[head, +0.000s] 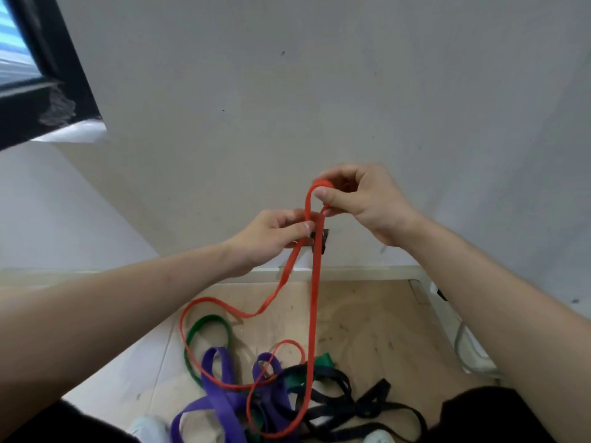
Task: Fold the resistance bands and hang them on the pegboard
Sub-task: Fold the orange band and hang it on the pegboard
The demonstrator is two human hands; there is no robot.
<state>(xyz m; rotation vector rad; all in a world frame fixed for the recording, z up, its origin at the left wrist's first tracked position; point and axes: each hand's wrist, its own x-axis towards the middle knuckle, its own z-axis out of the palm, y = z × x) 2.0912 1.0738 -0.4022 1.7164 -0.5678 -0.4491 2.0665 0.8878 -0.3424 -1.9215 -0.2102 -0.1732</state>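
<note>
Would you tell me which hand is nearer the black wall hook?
Left. The left hand is right beside the hook; the right hand is above it.

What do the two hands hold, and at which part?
Both hold the red resistance band: right hand pinches its top loop, left hand pinches a strand just below.

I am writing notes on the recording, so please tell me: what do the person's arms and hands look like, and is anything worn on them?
Both forearms are bare, with no sleeves in view. The left hand and the right hand wear no gloves, and no rings, watch or bracelet can be seen. The fingernails are short and plain.
</note>
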